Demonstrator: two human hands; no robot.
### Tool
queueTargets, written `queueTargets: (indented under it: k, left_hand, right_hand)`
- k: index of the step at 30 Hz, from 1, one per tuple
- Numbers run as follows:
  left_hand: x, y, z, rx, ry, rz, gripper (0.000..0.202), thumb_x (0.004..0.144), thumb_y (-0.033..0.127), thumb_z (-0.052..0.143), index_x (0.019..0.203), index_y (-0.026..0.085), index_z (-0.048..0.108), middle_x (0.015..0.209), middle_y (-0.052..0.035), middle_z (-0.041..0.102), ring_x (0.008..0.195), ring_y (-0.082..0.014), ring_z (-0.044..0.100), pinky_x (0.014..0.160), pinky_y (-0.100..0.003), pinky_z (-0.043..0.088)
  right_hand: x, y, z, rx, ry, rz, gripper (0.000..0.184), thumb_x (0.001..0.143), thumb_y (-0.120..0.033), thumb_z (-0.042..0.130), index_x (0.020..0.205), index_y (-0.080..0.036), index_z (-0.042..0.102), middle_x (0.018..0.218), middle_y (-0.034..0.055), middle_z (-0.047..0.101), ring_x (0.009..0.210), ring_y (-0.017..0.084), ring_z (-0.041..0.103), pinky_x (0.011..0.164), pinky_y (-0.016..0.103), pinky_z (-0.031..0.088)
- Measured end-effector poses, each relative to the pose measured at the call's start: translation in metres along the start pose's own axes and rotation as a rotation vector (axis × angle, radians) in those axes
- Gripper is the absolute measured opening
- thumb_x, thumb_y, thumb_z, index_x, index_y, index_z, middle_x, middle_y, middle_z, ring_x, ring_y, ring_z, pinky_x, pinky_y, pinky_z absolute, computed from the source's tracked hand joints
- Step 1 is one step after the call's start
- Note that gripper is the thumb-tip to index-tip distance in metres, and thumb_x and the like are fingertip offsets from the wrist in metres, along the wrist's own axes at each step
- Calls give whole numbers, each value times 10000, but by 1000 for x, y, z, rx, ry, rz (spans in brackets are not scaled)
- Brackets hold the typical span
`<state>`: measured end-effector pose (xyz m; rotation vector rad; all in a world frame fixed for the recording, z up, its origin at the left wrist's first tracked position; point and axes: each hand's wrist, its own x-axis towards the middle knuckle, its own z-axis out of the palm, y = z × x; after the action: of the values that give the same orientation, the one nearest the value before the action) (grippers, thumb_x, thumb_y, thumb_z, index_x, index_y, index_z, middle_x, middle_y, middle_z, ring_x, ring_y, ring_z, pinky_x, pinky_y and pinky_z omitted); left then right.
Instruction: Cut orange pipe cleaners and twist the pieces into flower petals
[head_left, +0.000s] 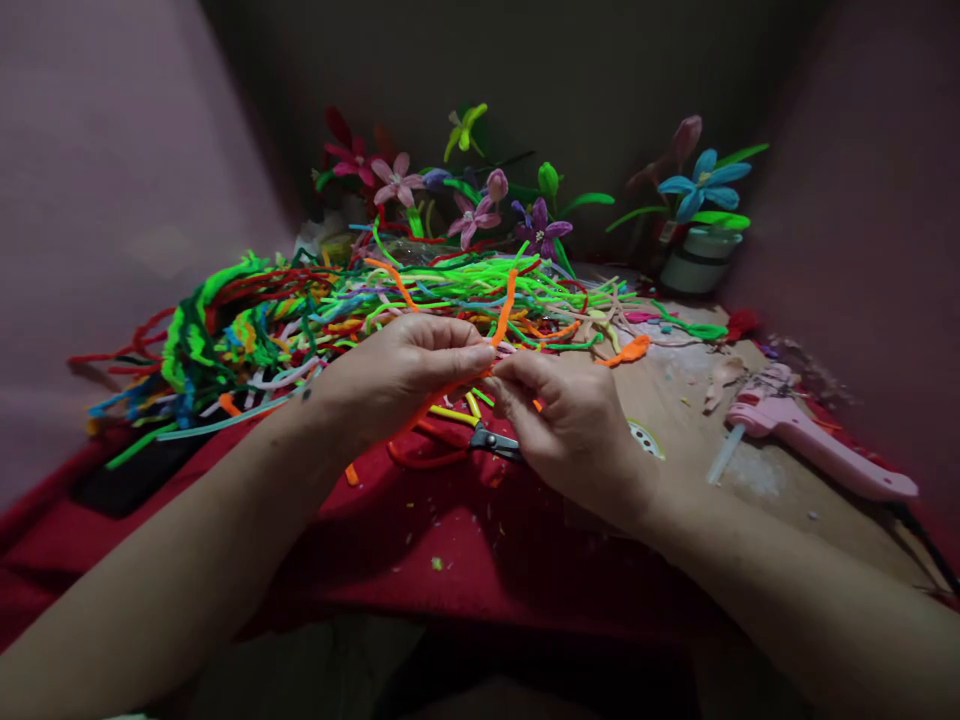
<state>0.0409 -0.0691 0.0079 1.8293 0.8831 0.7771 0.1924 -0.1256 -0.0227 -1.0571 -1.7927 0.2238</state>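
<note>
Between my two hands is an orange pipe cleaner (507,308), one end standing up above the fingertips. My left hand (412,365) pinches it between thumb and forefinger. Pressed close against it from the right, my right hand (566,415) has its fingertips closed on the same pipe cleaner; the exact grip is partly hidden. Below the hands lie pliers with a dark metal head (495,443), their jaws partly covered by my right hand. A looped orange petal-like piece (628,350) rests on the board to the right.
A heap of coloured pipe cleaners (442,285) spreads behind the hands. Pipe-cleaner flowers (397,180) stand at the back, and a blue one rises from a pale pot (701,260). A pink glue gun (817,440) lies on the right over a board (675,400). Red cloth (420,560) covers the table.
</note>
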Motion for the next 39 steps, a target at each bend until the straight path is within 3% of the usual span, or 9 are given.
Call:
queueTargets:
  k: [5, 10, 14, 19, 22, 25, 30, 35, 39]
  left_hand:
    - [2, 0, -3, 64, 60, -11, 216, 786, 332, 566, 654, 162, 548, 570, 17, 507, 495, -84, 449, 474, -213, 373]
    - [0, -3, 5, 556, 229, 313, 154, 820, 271, 519, 747, 152, 585, 693, -8, 577, 634, -113, 507, 602, -234, 399]
    - [-2, -4, 9, 682, 203, 429, 146, 841, 251, 496, 815, 141, 590, 763, -26, 596, 701, -124, 534, 664, -236, 407]
    - [-1, -1, 3, 602, 103, 296, 170, 834, 260, 486, 720, 159, 561, 661, 14, 515, 639, -111, 465, 586, -221, 373]
    - [1, 2, -5, 491, -18, 145, 169, 798, 277, 508, 680, 162, 545, 633, 23, 483, 601, -103, 435, 537, -216, 352]
    - [2, 6, -10, 354, -118, 48, 173, 775, 278, 529, 646, 163, 509, 599, 35, 450, 555, -90, 413, 494, -205, 337]
    - [-3, 17, -6, 352, -120, 210, 159, 784, 232, 524, 642, 162, 511, 606, 32, 463, 576, -87, 427, 517, -200, 365]
    - [-9, 20, -2, 415, 83, 278, 148, 791, 272, 557, 683, 171, 565, 593, 28, 493, 561, -90, 425, 514, -217, 342]
    - [-9, 18, -3, 363, 95, 202, 168, 777, 295, 567, 659, 180, 594, 587, 15, 526, 551, -100, 452, 501, -224, 348]
  right_hand:
    - [10, 5, -1, 576, -149, 446, 196, 794, -255, 585, 634, -145, 605, 581, 1, 597, 546, 99, 529, 543, 225, 412]
    - [12, 8, -1, 592, -41, 552, 173, 755, -213, 615, 597, -141, 613, 523, -11, 594, 497, 82, 510, 521, 218, 392]
    - [12, 9, -1, 538, -22, 562, 183, 754, -192, 601, 578, -144, 598, 502, -16, 583, 474, 80, 490, 504, 223, 378]
    - [7, 12, 3, 430, -48, 422, 186, 780, -176, 561, 602, -153, 608, 536, -14, 589, 506, 92, 503, 509, 226, 388]
    - [4, 12, 3, 165, -53, 188, 199, 814, -173, 531, 650, -153, 641, 591, 13, 616, 556, 112, 526, 559, 250, 408]
    - [6, 8, -3, -172, 108, -112, 169, 835, -202, 531, 779, -163, 686, 735, 62, 667, 700, 163, 572, 680, 311, 433]
    - [17, 1, -15, -384, 153, -245, 136, 829, -228, 564, 817, -226, 699, 821, 52, 675, 887, 218, 546, 832, 399, 386]
    - [18, -4, -23, -101, -3, -3, 267, 838, -267, 556, 608, -176, 657, 563, 10, 559, 649, 156, 499, 659, 313, 381]
    - [20, -3, -27, 314, -239, 301, 374, 847, -377, 529, 568, -157, 646, 552, 7, 541, 571, 125, 476, 556, 271, 344]
